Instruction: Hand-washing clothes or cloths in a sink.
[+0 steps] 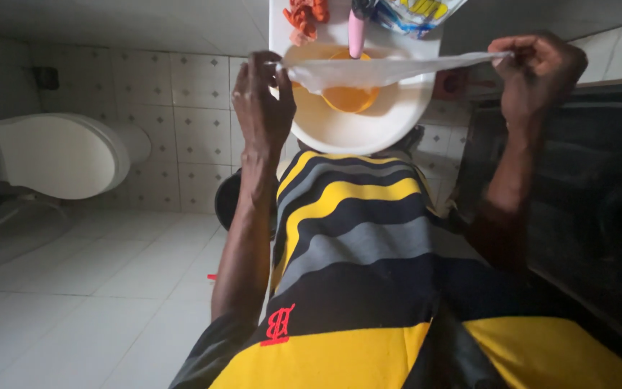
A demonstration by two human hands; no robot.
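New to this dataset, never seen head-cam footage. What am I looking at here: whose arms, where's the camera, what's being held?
There is one picture, from a camera worn on a person's head and looking down the front of their body, so the striped yellow, grey and black shirt fills the middle. No machine is involved: the two arms are the wearer's own.

The left hand and the right hand each pinch one end of a thin pale sheet, plastic or cloth by the look of it, stretched between them over a white washbasin. An orange cup sits in the basin. On the rim lie a pink handle, some orange items and a printed packet. A white toilet stands at the left on the tiled floor.
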